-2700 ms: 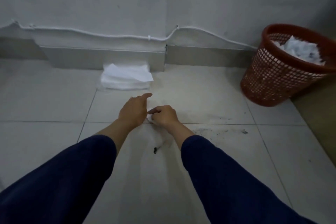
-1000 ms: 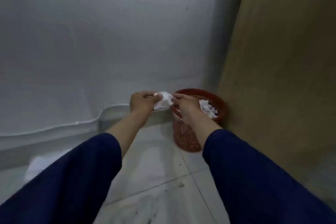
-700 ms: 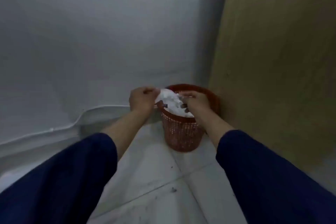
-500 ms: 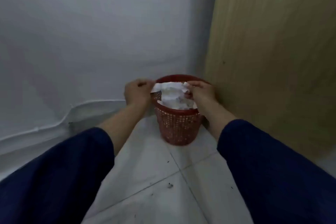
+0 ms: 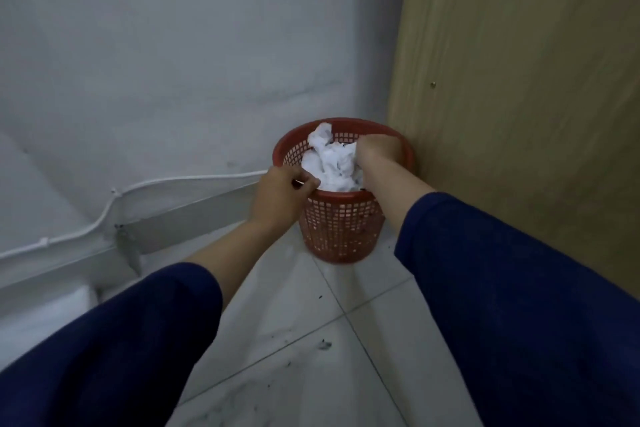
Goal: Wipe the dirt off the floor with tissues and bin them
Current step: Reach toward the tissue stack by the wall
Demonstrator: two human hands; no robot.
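Hands have dropped: right hand (image 5: 379, 149) curls among tissues (image 5: 329, 163) inside the bin (image 5: 339, 225), left hand (image 5: 282, 196) curls at its rim; grips unclear.

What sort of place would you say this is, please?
Probably an indoor room corner: tiled floor, a white wall with a cable clipped along it, and a red mesh bin of tissues beside a wooden panel.

Grey wall (image 5: 173, 45) w/ white cable (image 5: 194, 178), tiled floor (image 5: 294, 305), wood panel (image 5: 519, 114) on R
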